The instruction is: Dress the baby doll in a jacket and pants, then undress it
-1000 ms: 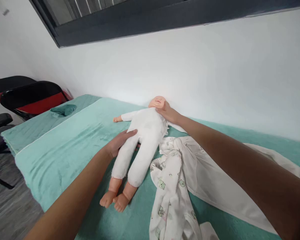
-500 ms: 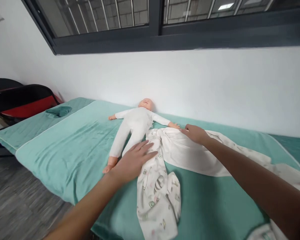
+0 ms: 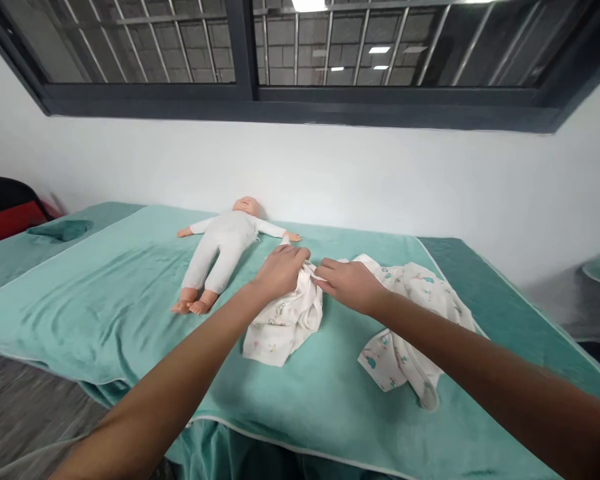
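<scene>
Fingers (image 3: 303,255) on both hands are curled in tight, pinching a bit of white printed cloth, pretty much no gap between thumb and fingertips from where I'm standing. Left hand (image 3: 280,270) has the bunched baby garment (image 3: 287,327) from the top, with most of the fabric hanging down below it onto the bed. Right hand (image 3: 353,283) is just beside it, nipping an edge of the same garment, knuckles up. Can't really tell which part of the clothing that is, it's too crumpled.

Just past the right forearm there's a second printed garment (image 3: 430,287), rumpled on the green bed cover (image 3: 105,287) and partly hidden by the arm. Off to the left of the hands, a baby doll (image 3: 230,233) in white lies on its back, arms spread, head close to the wall (image 3: 355,180). Above that's a dark-framed window (image 3: 250,100) with bars behind the glass.
</scene>
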A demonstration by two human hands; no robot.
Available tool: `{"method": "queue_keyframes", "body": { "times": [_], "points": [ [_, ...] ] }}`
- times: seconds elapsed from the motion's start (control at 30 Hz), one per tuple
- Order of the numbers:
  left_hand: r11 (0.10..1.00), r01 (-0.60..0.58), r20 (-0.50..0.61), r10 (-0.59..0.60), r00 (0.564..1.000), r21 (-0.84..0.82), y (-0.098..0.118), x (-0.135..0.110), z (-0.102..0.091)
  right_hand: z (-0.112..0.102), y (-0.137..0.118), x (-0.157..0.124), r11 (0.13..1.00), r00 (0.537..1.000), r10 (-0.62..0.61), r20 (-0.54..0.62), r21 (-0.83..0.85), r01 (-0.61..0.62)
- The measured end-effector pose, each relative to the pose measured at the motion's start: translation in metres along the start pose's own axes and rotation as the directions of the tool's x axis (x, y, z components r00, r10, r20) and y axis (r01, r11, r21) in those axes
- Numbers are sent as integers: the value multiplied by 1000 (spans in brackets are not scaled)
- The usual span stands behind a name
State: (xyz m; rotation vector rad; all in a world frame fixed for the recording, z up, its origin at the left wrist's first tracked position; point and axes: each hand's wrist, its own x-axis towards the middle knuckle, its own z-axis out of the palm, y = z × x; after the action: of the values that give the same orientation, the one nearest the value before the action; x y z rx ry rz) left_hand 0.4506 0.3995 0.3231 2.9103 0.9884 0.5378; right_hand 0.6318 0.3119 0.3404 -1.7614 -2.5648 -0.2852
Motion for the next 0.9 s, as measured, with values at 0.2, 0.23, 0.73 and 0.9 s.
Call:
{"method": "queue_keyframes", "body": {
  "times": [0.2,0.23,0.73,0.9],
  "points": [
    [979,197,-227,-201,953,-42,36,-8,-27,-10,22,-47,893,914,385,125,200,-403],
    [963,242,-312,-267,912,-117,41,-10,-30,-9,23,-50,849,887,430,167,258,-461],
    [811,115,-206,-278,938,-573,39,-121,15,40,-126,-8,-555,937,316,149,830,55],
    [701,230,-258,-516,817,-675,12,-178,35,45,-158,-12,-343,977,65,201,924,-167]
  ]
}}
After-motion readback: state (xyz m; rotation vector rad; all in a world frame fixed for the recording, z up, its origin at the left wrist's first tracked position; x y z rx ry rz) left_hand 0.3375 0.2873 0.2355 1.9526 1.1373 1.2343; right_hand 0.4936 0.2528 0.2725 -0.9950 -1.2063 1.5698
